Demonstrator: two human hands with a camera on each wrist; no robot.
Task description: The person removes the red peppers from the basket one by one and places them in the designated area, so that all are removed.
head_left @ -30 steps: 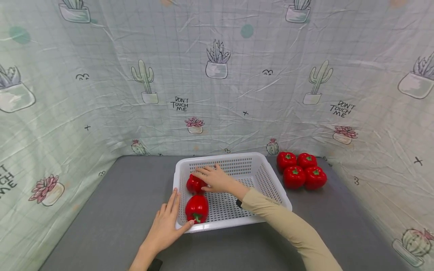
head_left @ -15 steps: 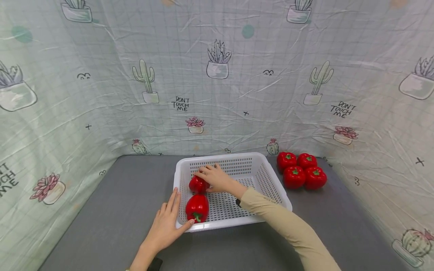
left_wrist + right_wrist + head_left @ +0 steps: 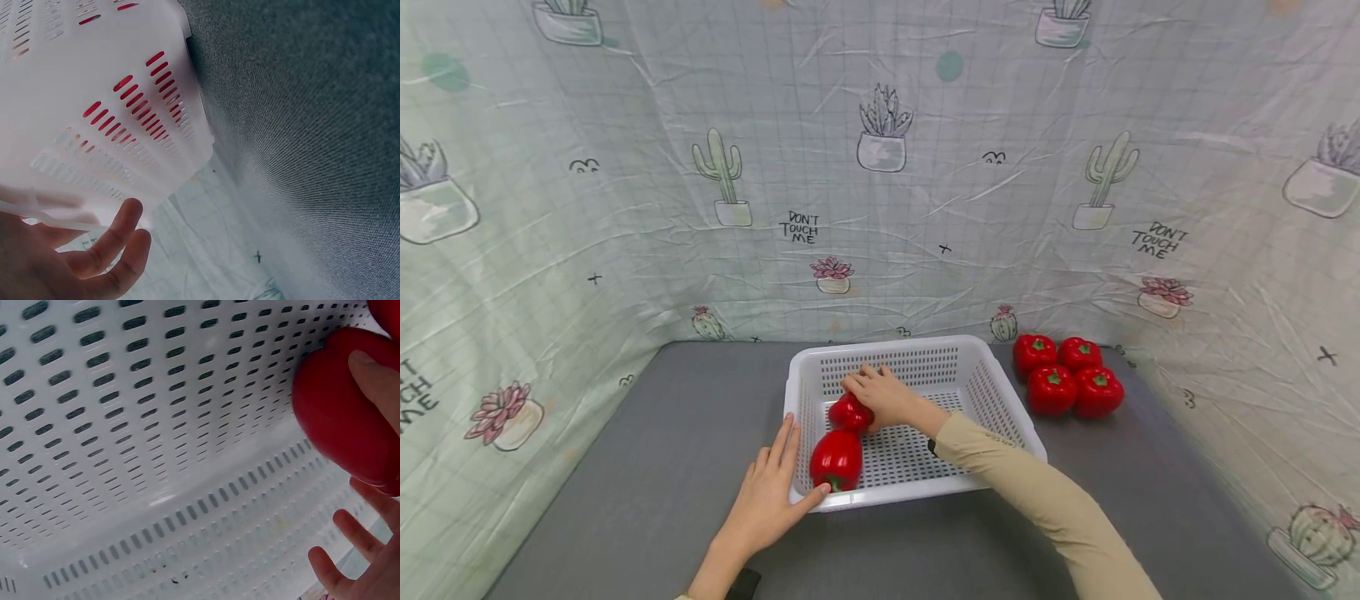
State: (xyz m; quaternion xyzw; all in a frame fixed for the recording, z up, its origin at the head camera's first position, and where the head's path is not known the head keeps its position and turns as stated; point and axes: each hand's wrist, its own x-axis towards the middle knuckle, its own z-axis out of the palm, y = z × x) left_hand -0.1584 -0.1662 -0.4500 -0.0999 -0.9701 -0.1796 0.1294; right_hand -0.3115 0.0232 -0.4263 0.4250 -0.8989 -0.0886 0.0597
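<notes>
On rim (image 3: 917, 494), pepper (image 3: 848, 411): spread, curled hands (image 3: 763, 497) (image 3: 887, 400)

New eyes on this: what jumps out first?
Probably the glossy red: four peppers clustered on the grey table right of the white basket. Next, the right hand gripping the farther pepper of two at the basket's left end. Behind it all, a cactus-print backdrop reads "DON'T TOUCH ME".

Two peppers (image 3: 837, 457) inside the basket (image 3: 910, 457)
</notes>
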